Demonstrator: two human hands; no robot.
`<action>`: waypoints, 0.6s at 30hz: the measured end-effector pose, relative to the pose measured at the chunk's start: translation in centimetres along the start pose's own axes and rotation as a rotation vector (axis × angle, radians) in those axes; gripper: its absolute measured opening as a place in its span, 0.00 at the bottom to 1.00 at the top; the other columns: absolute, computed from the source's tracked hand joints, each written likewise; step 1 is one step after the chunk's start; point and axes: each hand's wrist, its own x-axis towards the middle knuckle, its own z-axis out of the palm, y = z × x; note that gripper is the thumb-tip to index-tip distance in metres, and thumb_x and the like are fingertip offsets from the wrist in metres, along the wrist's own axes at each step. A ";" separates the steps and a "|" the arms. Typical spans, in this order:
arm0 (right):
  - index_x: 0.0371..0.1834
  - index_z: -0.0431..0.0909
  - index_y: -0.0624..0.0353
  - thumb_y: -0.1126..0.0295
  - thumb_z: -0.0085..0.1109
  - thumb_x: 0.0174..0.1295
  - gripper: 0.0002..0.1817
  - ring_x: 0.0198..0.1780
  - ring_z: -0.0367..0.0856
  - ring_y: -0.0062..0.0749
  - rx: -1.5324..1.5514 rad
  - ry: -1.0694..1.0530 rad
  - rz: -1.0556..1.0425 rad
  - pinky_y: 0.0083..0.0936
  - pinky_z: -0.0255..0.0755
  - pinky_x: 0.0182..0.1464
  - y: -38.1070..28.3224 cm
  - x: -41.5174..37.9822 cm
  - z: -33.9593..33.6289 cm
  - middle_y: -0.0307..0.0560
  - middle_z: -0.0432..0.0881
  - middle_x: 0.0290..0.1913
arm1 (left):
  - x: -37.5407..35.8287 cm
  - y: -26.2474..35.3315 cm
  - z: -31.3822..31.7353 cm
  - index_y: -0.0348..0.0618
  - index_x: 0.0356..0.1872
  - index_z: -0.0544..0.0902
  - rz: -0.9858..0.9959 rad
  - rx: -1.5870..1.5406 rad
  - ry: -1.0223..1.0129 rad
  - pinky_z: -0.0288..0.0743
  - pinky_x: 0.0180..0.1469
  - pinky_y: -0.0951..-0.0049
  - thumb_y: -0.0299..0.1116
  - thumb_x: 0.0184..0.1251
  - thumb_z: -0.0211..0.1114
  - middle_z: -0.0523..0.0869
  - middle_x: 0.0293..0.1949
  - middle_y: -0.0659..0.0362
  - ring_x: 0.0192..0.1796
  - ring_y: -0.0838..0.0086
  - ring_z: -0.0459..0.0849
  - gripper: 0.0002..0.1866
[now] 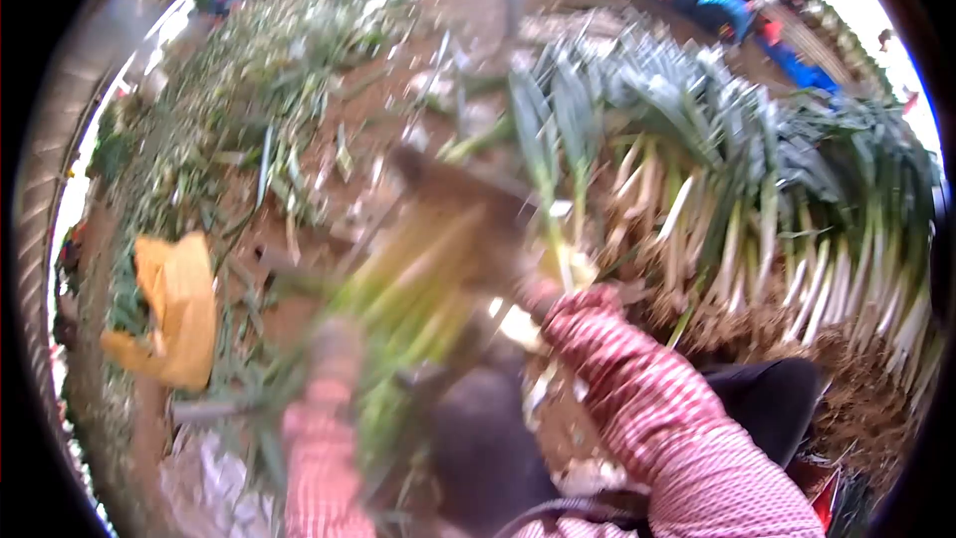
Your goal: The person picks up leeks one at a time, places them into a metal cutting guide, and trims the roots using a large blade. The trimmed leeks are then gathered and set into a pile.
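Handling a green-stalk bundle between left hand and right hand, near one knee; blur hides both grips, can't tell. Even two-handed support should keep it aligned.

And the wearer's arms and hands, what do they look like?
Both arms wear long checked sleeves in pinkish red and white: left sleeve blurred, right sleeve sharper, with visible wrinkles. Left hand and right hand are too blurred for detail. No cables or markings visible on either arm.
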 end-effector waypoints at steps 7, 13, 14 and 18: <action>0.69 0.65 0.46 0.47 0.67 0.51 0.41 0.63 0.69 0.62 -0.149 -0.132 0.002 0.48 0.70 0.61 -1.6 -0.1 -1.5 0.64 0.67 0.62 | -4.4 3.8 -3.4 0.43 0.35 0.84 0.149 -0.087 -0.087 0.79 0.47 0.56 0.48 0.58 0.66 0.87 0.38 0.45 0.41 0.50 0.86 0.18; 0.56 0.74 0.59 0.46 0.64 0.53 0.34 0.65 0.67 0.58 -0.180 -0.257 0.112 0.47 0.71 0.59 -5.1 0.3 -5.3 0.59 0.68 0.63 | -4.6 4.0 0.9 0.47 0.36 0.84 0.080 -0.130 0.108 0.79 0.40 0.56 0.56 0.58 0.63 0.85 0.35 0.51 0.40 0.55 0.85 0.21; 0.54 0.75 0.60 0.45 0.63 0.53 0.33 0.66 0.67 0.58 -0.172 -0.281 0.157 0.46 0.71 0.59 -6.5 0.4 -7.3 0.57 0.68 0.62 | -4.4 4.5 0.8 0.48 0.36 0.84 0.050 -0.148 0.103 0.79 0.39 0.56 0.56 0.57 0.63 0.85 0.35 0.52 0.39 0.55 0.85 0.21; 0.57 0.76 0.59 0.44 0.61 0.54 0.34 0.68 0.64 0.55 -0.203 -0.359 0.195 0.51 0.67 0.61 -7.8 0.5 -7.9 0.55 0.69 0.64 | -3.7 3.9 4.3 0.44 0.33 0.79 0.018 -0.188 0.249 0.76 0.40 0.56 0.48 0.57 0.69 0.83 0.31 0.49 0.38 0.55 0.84 0.17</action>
